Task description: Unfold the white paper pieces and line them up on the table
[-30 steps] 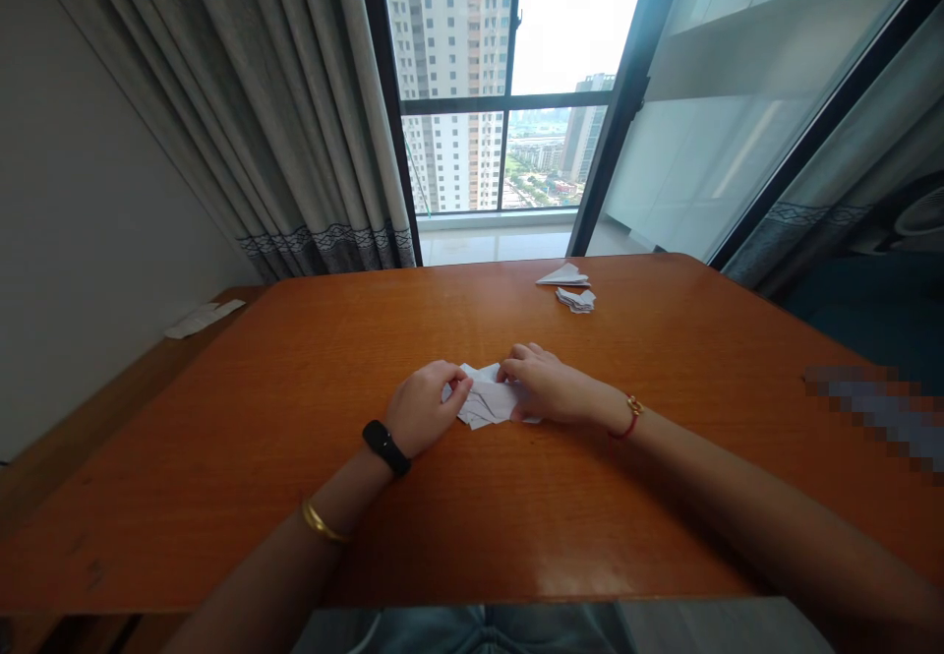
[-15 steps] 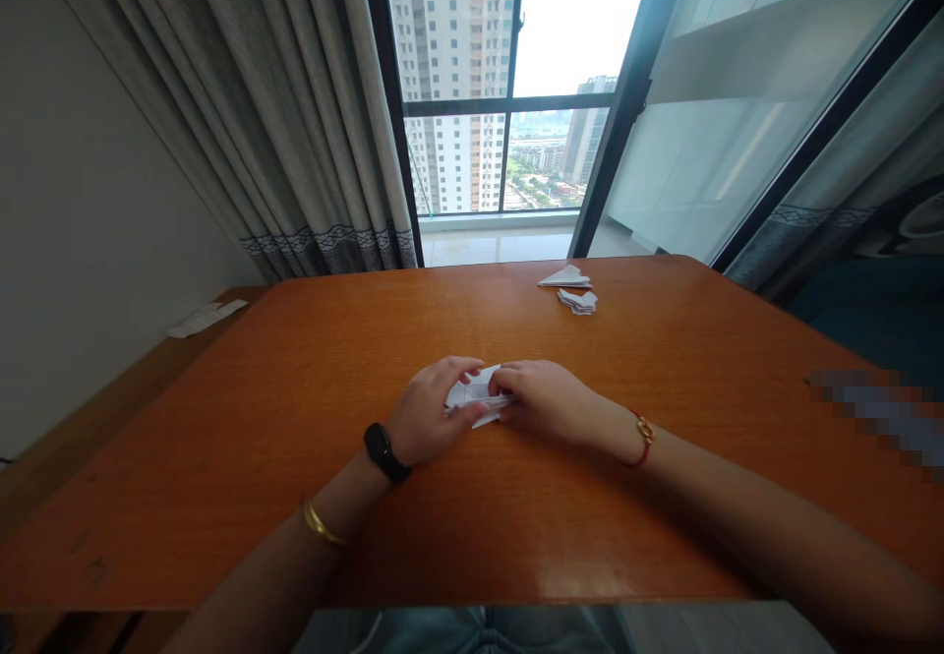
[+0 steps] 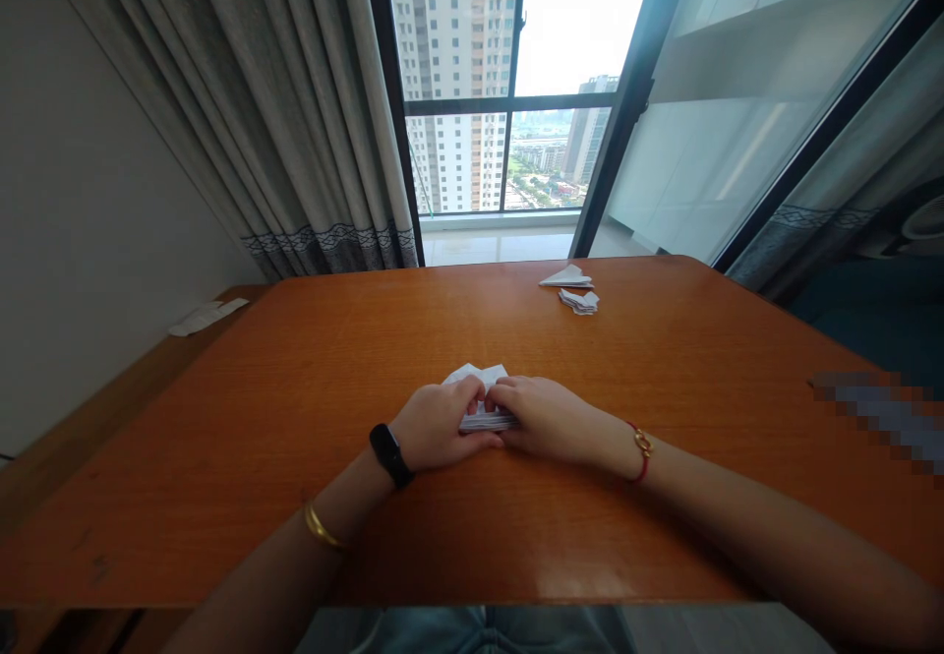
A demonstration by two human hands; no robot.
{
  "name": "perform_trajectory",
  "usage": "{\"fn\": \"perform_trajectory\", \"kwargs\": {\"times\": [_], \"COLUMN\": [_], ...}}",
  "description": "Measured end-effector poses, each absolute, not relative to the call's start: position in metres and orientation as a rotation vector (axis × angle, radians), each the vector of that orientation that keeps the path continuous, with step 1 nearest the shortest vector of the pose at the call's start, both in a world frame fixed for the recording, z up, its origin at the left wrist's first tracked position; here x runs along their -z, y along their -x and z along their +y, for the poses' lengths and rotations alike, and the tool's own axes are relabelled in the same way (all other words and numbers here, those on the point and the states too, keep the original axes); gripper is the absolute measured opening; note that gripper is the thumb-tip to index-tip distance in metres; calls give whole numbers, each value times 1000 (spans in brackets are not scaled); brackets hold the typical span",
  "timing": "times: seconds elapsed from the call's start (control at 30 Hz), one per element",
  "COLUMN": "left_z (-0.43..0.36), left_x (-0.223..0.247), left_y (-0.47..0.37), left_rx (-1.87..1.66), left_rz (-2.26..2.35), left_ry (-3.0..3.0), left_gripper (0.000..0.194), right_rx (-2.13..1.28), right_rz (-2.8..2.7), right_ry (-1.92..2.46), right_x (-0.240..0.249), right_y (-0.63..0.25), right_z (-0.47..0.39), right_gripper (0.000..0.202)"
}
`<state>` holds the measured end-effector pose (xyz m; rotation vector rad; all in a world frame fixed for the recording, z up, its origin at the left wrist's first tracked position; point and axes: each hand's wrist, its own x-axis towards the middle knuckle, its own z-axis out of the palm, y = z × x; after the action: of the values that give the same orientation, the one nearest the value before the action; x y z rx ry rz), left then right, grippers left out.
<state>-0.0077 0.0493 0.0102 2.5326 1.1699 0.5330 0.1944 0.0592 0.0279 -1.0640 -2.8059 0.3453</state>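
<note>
- Two hands meet over the folded white paper, which lies low on the near-middle part of the orange-brown table
- The left hand grasps its left side, fingers bent over the top and thumb along the near edge
- The right hand grasps its right side, fingertips curled close to those of the left hand
- Several stacked layers show at the paper's near edge, and two peaked corners stick out beyond the fingers
- Two more white pieces rest near the table's far edge: a pointed folded paper and, just nearer, a layered paper bundle
- One flat white strip lies beyond the table's left edge, on a wooden surface; what it is, I cannot tell
</note>
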Motion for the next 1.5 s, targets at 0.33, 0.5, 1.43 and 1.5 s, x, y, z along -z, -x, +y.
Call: {"fn": "perform_trajectory", "kwargs": {"times": [0.33, 0.5, 1.43, 1.5], "left_z": [50, 51, 32, 32], "left_x": [-11, -8, -13, -16], "left_y": [9, 9, -17, -17], "left_rx": [-318, -338, -1048, -1084], "left_rz": [1171, 1159, 452, 461], "left_ry": [-2660, -2654, -890, -799], "left_gripper": [22, 18, 28, 27], "right_rx": [-167, -139, -2078, -2131], "right_rz": [-2963, -2965, -1832, -1751], "right_ry": [1204, 1170, 834, 859], "right_x": [-34, -27, -36, -35], "right_y": [-197, -194, -182, -180], "right_z": [56, 51, 50, 50], "right_gripper": [23, 20, 41, 41]}}
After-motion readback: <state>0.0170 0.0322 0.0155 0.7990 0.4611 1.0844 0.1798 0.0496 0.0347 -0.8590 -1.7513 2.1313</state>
